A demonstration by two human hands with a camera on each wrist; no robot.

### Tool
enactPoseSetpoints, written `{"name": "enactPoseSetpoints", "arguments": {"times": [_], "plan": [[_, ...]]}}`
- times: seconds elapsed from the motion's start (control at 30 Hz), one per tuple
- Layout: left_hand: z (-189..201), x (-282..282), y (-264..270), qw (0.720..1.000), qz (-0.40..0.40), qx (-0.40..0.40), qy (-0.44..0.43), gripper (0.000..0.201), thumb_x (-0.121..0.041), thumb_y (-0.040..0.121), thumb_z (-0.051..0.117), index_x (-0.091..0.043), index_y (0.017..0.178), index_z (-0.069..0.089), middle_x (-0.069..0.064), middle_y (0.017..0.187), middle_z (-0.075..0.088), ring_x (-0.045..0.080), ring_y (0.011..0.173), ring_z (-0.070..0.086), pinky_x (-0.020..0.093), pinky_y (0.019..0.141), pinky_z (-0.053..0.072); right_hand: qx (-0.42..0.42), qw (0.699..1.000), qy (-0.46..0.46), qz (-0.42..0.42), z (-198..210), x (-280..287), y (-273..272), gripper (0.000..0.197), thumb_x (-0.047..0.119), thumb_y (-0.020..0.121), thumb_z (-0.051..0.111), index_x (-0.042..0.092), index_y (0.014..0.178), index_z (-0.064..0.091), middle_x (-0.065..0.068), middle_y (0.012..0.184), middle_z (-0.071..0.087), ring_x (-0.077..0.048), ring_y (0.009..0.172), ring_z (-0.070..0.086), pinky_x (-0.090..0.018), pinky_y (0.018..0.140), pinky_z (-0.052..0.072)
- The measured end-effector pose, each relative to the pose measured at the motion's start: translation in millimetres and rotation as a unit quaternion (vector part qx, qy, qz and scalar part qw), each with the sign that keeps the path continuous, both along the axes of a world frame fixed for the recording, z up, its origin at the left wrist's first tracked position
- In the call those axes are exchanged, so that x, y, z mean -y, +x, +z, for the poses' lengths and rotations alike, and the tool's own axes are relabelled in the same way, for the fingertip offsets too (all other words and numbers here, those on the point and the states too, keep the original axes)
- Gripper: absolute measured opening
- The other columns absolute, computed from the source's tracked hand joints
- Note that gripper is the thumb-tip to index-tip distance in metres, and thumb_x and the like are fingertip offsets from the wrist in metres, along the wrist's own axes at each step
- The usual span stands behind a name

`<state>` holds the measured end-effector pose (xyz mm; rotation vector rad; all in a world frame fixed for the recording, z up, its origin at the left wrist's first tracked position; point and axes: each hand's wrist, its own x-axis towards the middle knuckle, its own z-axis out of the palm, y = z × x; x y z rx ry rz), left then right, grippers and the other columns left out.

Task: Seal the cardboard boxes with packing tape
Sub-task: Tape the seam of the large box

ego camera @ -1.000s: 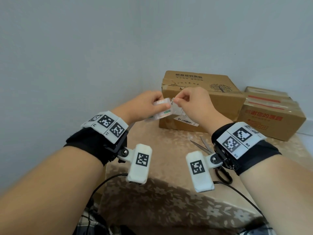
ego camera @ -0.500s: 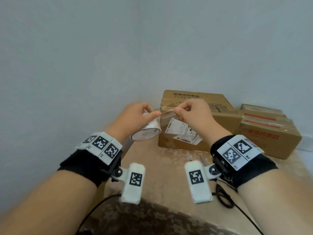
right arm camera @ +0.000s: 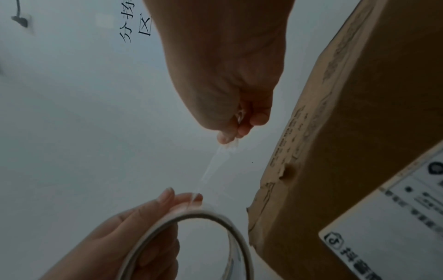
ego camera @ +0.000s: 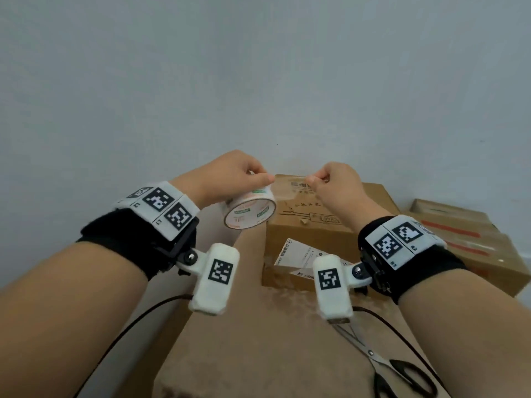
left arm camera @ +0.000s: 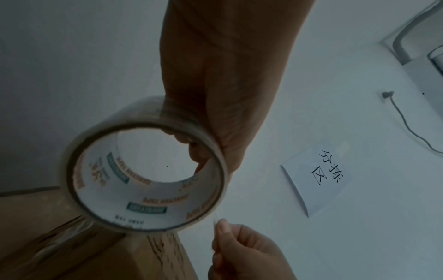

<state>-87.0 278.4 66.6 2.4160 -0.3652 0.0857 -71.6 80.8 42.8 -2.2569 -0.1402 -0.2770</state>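
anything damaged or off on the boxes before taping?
The near cardboard box has a torn, ragged top edge with a small hole, and its shipping label is peeling off the front. The scissors lie near the table's edge.

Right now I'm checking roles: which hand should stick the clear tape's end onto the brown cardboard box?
Right hand: it pinches the clear tape's free end above the brown cardboard box; the left hand holds the roll.

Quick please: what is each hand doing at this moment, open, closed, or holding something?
Left hand: closed, gripping the tape roll.
Right hand: closed, pinching the free end of the clear tape strip pulled from the roll.
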Motion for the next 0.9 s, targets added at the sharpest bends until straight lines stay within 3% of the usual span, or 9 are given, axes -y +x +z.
{"name": "enactPoseSetpoints", "arguments": {"times": [0.1, 0.2, 0.3, 0.43, 0.53, 0.6, 0.77, 0.9], "plan": [[-1.6, -5.7, 0.8, 0.999, -0.004, -0.029, -0.027, 0.027, -0.036, 0.094, 0.056, -0.015, 0.099, 0.071, 0.000, 0.087, 0.071, 0.013, 0.079, 0.067, 0.026, 0.069, 0.051, -0.010, 1.000, -0.001, 0.021, -4.5, -0.6, 3.3, 0.017, 0.022, 0.098, 0.051, 0.018, 0.082, 0.054, 0.003, 0.077, 0.058, -0.007, 0.059, 0.046, -0.019, 0.054, 0.038], [-2.4, -7.6, 2.7, 1.000, 0.023, -0.003, -0.010, 0.024, -0.033, 0.092, 0.060, -0.013, 0.094, 0.071, 0.000, 0.084, 0.069, 0.014, 0.078, 0.065, 0.028, 0.070, 0.051, -0.036, 0.997, 0.040, 0.051, -8.2, -1.9, 2.5, 0.014, 0.021, 0.098, 0.050, 0.017, 0.087, 0.056, 0.001, 0.085, 0.062, -0.006, 0.053, 0.041, -0.017, 0.051, 0.038], [-2.2, -6.0, 3.1, 0.998, 0.048, 0.026, 0.043, 0.020, -0.038, 0.089, 0.063, -0.019, 0.088, 0.068, -0.007, 0.074, 0.060, 0.007, 0.069, 0.057, 0.023, 0.061, 0.043, -0.055, 0.993, 0.093, 0.055, -9.0, -1.7, -1.1, 0.014, 0.018, 0.097, 0.052, 0.017, 0.084, 0.057, 0.002, 0.074, 0.064, -0.010, 0.061, 0.049, -0.025, 0.063, 0.047], [-3.8, -5.8, 2.3, 0.995, 0.034, 0.028, 0.093, 0.022, -0.039, 0.090, 0.061, -0.018, 0.090, 0.068, -0.012, 0.065, 0.051, 0.001, 0.060, 0.048, 0.019, 0.055, 0.034, -0.167, 0.974, 0.122, 0.097, -10.1, 0.6, -14.1, 0.018, 0.016, 0.100, 0.048, 0.014, 0.084, 0.056, -0.002, 0.059, 0.061, -0.012, 0.050, 0.052, -0.020, 0.045, 0.046], [-10.2, -6.6, 2.0, 0.992, 0.025, 0.024, 0.120, 0.025, -0.039, 0.090, 0.061, -0.016, 0.090, 0.070, -0.012, 0.063, 0.052, 0.000, 0.057, 0.048, 0.018, 0.053, 0.033, -0.167, 0.977, 0.075, 0.109, -13.5, -1.1, -18.6, 0.022, 0.020, 0.102, 0.044, 0.015, 0.084, 0.055, -0.006, 0.073, 0.069, -0.012, 0.061, 0.059, -0.021, 0.057, 0.052], [-14.9, -7.3, 4.7, 0.991, 0.025, 0.028, 0.130, 0.027, -0.039, 0.090, 0.061, -0.014, 0.092, 0.071, -0.013, 0.065, 0.052, -0.001, 0.060, 0.048, 0.018, 0.054, 0.033, -0.149, 0.981, 0.075, 0.099, -14.4, -3.8, -15.2, 0.022, 0.020, 0.102, 0.043, 0.016, 0.083, 0.054, -0.006, 0.080, 0.071, -0.011, 0.066, 0.059, -0.019, 0.060, 0.052], [-18.0, -11.3, 14.0, 0.989, 0.032, 0.043, 0.138, 0.029, -0.040, 0.090, 0.060, -0.014, 0.096, 0.072, -0.017, 0.074, 0.053, -0.004, 0.070, 0.048, 0.019, 0.061, 0.036, -0.139, 0.985, 0.073, 0.074, -15.7, -12.5, -4.7, 0.022, 0.019, 0.101, 0.046, 0.014, 0.082, 0.056, -0.004, 0.076, 0.070, -0.010, 0.063, 0.060, -0.020, 0.060, 0.053], [-16.2, -11.5, 21.3, 0.985, 0.031, 0.042, 0.167, 0.029, -0.040, 0.091, 0.059, -0.014, 0.096, 0.071, -0.012, 0.080, 0.055, 0.006, 0.079, 0.053, 0.025, 0.075, 0.039, -0.124, 0.991, 0.033, 0.047, -18.5, -17.8, 1.5, 0.019, 0.016, 0.099, 0.050, 0.011, 0.083, 0.059, -0.008, 0.076, 0.069, -0.012, 0.062, 0.060, -0.025, 0.064, 0.056]]}}
